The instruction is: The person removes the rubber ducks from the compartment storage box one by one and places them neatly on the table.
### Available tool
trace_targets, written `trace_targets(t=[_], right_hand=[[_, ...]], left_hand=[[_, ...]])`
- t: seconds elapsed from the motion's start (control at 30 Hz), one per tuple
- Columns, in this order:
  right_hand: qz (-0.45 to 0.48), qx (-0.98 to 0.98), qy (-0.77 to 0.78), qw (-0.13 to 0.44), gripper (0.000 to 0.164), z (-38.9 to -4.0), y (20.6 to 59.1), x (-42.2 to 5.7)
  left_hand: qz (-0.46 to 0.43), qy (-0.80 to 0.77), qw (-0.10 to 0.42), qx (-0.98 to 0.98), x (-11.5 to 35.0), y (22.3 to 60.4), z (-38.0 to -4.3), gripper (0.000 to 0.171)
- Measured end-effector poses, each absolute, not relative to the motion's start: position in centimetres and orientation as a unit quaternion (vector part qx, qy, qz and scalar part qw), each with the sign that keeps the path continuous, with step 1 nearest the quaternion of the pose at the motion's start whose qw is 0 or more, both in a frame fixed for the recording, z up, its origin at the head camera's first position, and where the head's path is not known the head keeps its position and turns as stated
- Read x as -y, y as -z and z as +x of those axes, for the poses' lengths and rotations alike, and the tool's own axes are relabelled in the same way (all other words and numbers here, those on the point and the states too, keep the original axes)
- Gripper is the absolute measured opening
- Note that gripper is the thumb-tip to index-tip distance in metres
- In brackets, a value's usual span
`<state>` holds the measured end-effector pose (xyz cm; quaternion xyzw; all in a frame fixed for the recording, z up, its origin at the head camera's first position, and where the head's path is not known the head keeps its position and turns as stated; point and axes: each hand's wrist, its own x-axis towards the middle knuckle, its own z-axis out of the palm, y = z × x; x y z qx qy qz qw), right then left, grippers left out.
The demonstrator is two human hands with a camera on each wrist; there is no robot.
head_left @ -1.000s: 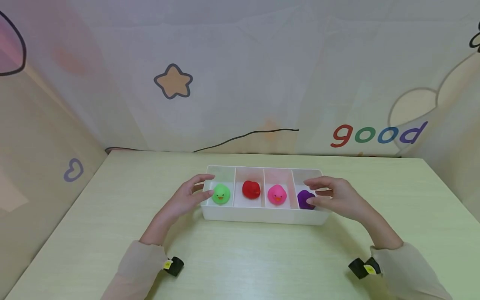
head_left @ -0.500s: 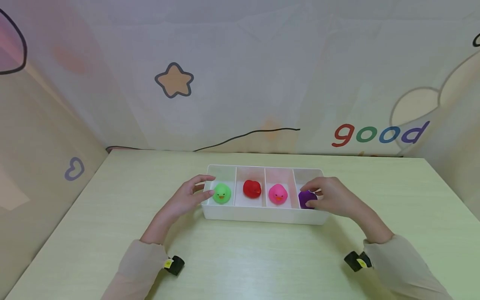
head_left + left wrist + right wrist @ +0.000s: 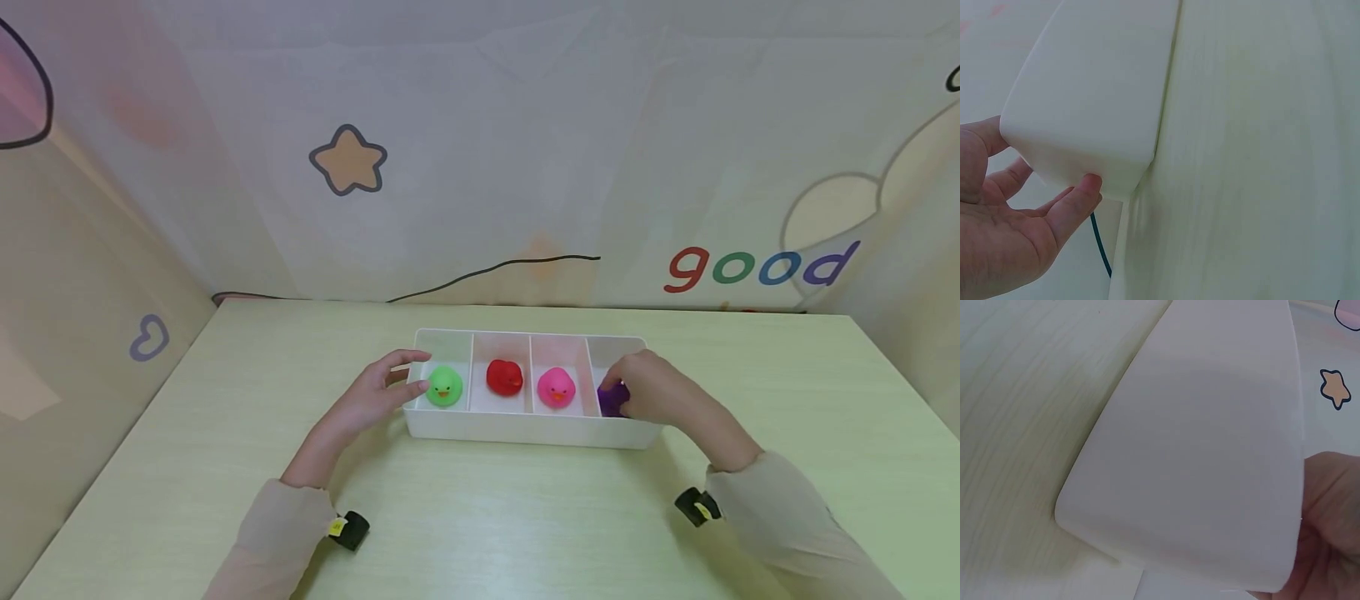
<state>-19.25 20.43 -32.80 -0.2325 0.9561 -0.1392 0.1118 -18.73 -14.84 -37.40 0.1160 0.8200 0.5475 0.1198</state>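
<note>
Purple toy [image 3: 612,400] sits in the rightmost compartment [image 3: 609,350] of the white box [image 3: 525,429], just left of the right hand's [image 3: 651,387] palm, with fingers curled onto it in what looks like a pinch. The box's long axis runs crosswise, so the left hand [image 3: 386,392] is way over at the other end, fingers loosely spread, touching the end wall [image 3: 1079,165]. Toy's half covered (can't make out a face), and the box hides the right fingertips in the right wrist view.
</note>
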Motion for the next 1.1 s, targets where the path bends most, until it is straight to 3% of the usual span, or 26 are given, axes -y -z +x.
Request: trace_targets(t=[0.5,0.93,1.1], right_hand=[[-0.233,-0.960,0.103,0.118,0.020,-19.5,32.9,-20.0],[-0.229,-0.957,0.179,-0.009,0.028,-18.0,32.9,-21.0],[-0.213,-0.955,0.202,-0.033,0.031,-17.1,32.2,-21.3]], left_hand=[[0.116,-0.551,0.122,-0.818,14.7,37.4,-18.7,0.044],[0.109,-0.547,0.125,-0.821,14.7,37.4,-18.8,0.044],[0.109,-0.546,0.125,-0.821,14.8,37.4,-18.7,0.045]])
